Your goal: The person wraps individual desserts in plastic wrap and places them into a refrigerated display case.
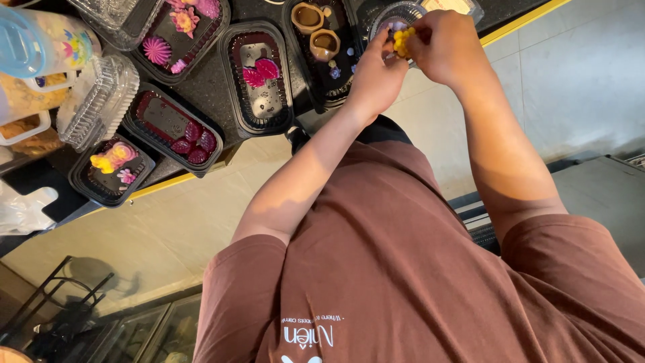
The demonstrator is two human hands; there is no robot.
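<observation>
Both the left hand [376,70] and the right hand [443,47] pinch a small yellow flower-shaped sweet [402,40], bumpy and bright, holding it between fingertips just above a round clear plastic tub [390,17]. Beside the tub, black trays [259,77] on the dark worktop [201,84] hold magenta leaf and flower shapes and two brown pot-shaped pieces [316,30].

I see a dark countertop [205,84] with a yellow front edge, crowded with black rectangular plastic trays [259,77] holding pink, red and yellow flower-shaped pieces. One black tray [321,47] holds two small brown clay pots. Clear ribbed plastic lids [97,101] lie among them, beside a round clear container [396,17].
</observation>
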